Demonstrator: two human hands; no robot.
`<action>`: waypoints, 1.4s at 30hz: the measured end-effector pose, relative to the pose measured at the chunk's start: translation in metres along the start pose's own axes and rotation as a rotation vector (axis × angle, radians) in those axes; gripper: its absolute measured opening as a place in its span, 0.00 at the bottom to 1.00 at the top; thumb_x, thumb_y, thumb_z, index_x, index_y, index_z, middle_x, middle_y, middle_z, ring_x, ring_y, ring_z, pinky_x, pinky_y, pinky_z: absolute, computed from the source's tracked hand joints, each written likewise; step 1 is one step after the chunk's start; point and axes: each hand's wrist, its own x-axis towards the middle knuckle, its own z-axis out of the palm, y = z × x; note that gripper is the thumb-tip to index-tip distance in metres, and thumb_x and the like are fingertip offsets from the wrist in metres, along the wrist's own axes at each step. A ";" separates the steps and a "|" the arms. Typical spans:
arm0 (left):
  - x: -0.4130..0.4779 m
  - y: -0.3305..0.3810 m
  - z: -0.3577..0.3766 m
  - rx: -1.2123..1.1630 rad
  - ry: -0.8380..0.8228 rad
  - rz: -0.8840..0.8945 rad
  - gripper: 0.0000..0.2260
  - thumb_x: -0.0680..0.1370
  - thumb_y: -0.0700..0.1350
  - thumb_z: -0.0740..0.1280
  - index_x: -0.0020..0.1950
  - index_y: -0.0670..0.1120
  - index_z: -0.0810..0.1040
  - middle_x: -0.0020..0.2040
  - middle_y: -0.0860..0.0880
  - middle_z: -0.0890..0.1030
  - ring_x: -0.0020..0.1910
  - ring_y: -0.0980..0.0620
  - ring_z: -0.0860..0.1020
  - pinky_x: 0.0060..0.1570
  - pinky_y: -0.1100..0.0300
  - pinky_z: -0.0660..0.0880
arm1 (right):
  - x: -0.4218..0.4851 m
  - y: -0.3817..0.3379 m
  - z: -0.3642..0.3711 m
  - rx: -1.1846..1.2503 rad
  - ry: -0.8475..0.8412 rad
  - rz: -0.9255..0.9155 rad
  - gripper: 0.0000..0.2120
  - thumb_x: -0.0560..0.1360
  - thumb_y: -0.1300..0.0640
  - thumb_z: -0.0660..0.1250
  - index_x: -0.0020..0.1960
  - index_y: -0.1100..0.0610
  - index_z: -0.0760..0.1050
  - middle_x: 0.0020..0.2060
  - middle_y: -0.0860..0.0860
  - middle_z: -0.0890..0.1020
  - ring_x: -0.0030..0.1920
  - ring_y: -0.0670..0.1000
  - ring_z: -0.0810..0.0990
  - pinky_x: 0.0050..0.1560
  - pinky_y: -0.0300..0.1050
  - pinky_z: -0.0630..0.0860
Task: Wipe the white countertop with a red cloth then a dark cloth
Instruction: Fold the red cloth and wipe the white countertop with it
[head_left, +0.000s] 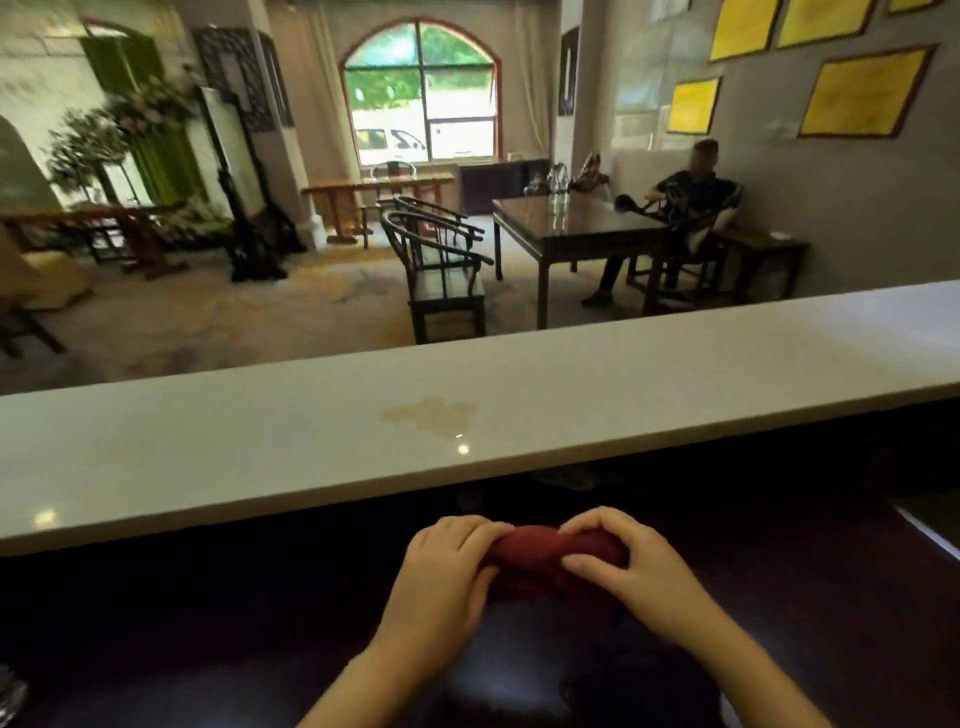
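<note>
A long white countertop (260, 447) runs across the view, rising to the right. On it, near the middle, lies a pale yellowish wet patch (431, 418). Below the counter's near edge, over a dark lower surface, both hands hold a red cloth (535, 548) rolled and twisted into a thick bundle. My left hand (447, 571) grips its left end, and my right hand (618, 566) grips its right end. No dark cloth shows clearly in the shadowed area under the counter.
Beyond the counter is a room with dark wooden chairs (441, 270) and a dark table (576, 228). A person (680, 208) sits at that table by the right wall. The dark lower desk surface (208, 649) spreads around my hands.
</note>
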 end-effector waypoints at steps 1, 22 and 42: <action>0.005 -0.004 -0.010 0.019 0.030 0.005 0.17 0.72 0.41 0.66 0.60 0.52 0.73 0.56 0.53 0.78 0.56 0.52 0.74 0.58 0.57 0.69 | 0.010 -0.008 0.000 0.035 -0.010 -0.018 0.09 0.69 0.59 0.72 0.45 0.47 0.79 0.45 0.47 0.82 0.46 0.40 0.79 0.46 0.29 0.71; 0.123 -0.136 -0.036 0.211 -0.055 -0.142 0.19 0.78 0.42 0.57 0.70 0.50 0.64 0.69 0.50 0.71 0.65 0.50 0.68 0.65 0.57 0.62 | 0.199 -0.025 0.059 -0.278 0.164 -0.172 0.11 0.75 0.66 0.61 0.53 0.58 0.78 0.54 0.54 0.79 0.57 0.52 0.73 0.58 0.37 0.65; 0.113 -0.209 -0.061 0.289 -0.394 -0.491 0.34 0.68 0.72 0.41 0.71 0.61 0.40 0.77 0.51 0.43 0.75 0.48 0.41 0.67 0.33 0.38 | 0.241 -0.021 0.099 -0.771 -0.470 -0.354 0.24 0.76 0.37 0.49 0.70 0.35 0.47 0.75 0.43 0.56 0.74 0.49 0.50 0.70 0.50 0.42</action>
